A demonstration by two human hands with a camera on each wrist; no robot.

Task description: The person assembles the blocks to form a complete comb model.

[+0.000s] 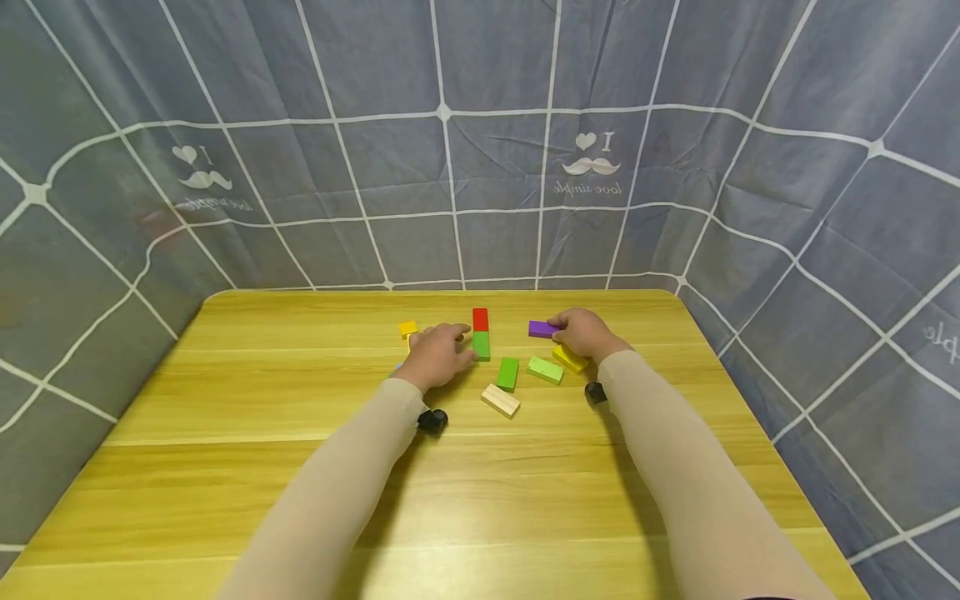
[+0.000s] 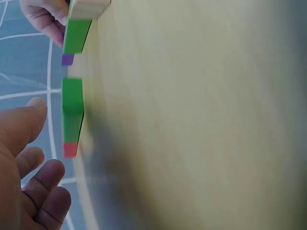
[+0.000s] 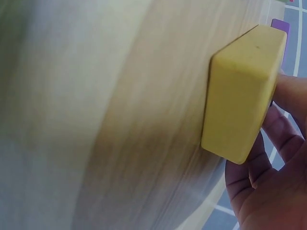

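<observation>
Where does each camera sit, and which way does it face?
Head: on the head, facing forward and down at the table and curtain; sleeves, left hand and right hand show.
Left wrist: on that wrist, facing a green block and red block; left fingers show, right hand at upper left.
Right wrist: on that wrist, facing the nearby yellow block; right fingers show.
Both wrist views share the purple block and right hand.

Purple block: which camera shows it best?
The head view: the purple block shows plainly, its right end hidden by the right hand. The left wrist shows a small piece; the right wrist, a strip behind the yellow block.
</observation>
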